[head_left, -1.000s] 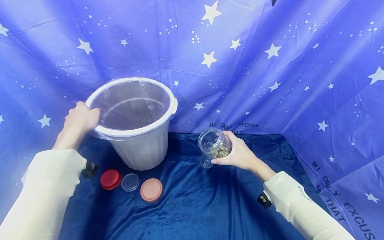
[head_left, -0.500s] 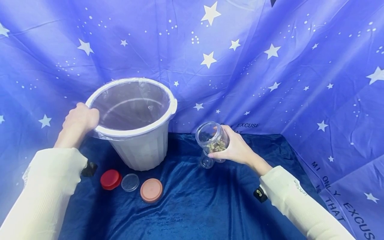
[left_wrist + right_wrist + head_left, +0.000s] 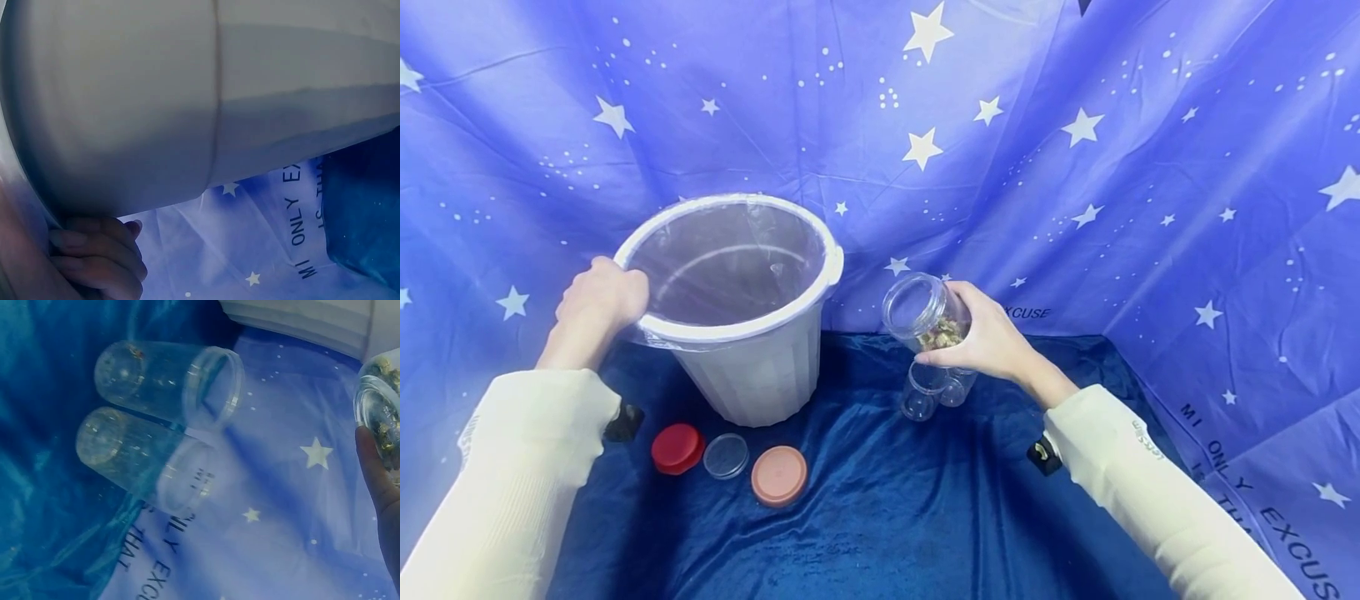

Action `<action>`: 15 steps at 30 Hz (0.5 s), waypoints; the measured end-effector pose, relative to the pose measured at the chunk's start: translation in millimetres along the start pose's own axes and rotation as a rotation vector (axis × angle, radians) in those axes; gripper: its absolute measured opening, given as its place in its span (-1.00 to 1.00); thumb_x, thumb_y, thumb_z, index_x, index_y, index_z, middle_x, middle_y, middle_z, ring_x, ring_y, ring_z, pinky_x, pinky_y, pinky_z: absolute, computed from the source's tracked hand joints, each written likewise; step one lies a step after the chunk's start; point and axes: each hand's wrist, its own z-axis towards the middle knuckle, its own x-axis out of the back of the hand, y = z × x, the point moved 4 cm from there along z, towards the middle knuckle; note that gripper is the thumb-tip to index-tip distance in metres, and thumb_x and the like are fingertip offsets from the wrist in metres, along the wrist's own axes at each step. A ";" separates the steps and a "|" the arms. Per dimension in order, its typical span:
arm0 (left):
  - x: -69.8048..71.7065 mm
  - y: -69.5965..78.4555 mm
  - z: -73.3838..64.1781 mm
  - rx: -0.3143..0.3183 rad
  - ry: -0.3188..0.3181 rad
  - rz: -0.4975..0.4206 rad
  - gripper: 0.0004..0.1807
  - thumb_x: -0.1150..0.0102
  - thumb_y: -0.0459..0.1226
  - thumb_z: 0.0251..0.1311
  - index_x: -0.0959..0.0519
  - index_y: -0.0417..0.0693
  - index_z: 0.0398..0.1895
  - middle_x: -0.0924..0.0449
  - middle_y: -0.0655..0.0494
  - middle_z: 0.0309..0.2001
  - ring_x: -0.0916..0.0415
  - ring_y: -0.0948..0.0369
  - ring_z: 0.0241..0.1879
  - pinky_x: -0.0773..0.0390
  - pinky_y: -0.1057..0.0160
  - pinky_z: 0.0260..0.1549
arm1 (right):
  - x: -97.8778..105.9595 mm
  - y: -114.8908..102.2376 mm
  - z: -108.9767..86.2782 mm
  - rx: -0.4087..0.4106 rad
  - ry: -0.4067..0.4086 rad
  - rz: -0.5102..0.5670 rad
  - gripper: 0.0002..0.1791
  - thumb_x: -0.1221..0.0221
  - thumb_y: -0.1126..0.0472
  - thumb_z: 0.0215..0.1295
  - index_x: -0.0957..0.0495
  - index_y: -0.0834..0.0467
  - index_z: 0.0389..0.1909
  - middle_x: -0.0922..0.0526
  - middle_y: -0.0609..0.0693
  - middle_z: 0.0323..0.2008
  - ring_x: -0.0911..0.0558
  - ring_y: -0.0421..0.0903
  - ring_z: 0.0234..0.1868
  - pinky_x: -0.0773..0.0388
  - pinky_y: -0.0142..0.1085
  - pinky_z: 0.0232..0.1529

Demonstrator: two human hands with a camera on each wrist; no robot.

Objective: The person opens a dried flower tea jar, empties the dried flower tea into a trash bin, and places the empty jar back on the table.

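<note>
My left hand (image 3: 598, 292) grips the left rim of a white bin (image 3: 748, 375), lined with a clear plastic bag. In the left wrist view the curled fingers (image 3: 103, 259) show under the bin's edge. To the right of the bin, my right hand (image 3: 992, 337) holds a clear jar (image 3: 917, 310) around its side. This lidless jar leans with its mouth toward the bin, and dried greenish-brown pieces (image 3: 942, 335) lie in its lower part. Below it stand two more clear jars, one (image 3: 165, 384) with a small brown bit inside and another (image 3: 128, 450) beside it.
In front of the bin lie a red lid (image 3: 677, 448), a clear lid (image 3: 726, 456) and a pink lid (image 3: 779, 476). Dark blue cloth (image 3: 880, 517) covers the table. A starry blue curtain (image 3: 1000, 208) hangs close behind the bin and jars.
My right hand has raised the jar up and slightly left, and the two jars beneath it have come into view. The left hand has stayed on the bin's rim.
</note>
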 end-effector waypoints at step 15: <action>0.4 -2.5 -0.9 0.006 -0.010 -0.056 -0.27 0.55 -0.09 0.33 0.00 -0.58 0.33 -0.16 -0.64 0.25 -0.16 -0.50 0.22 -0.28 -0.39 0.10 | 29.8 -32.5 35.2 0.034 0.059 -0.025 0.08 -0.60 -0.14 -0.35 -0.35 0.02 0.31 -0.55 -0.03 0.11 -0.54 -0.04 0.07 -0.52 0.00 0.08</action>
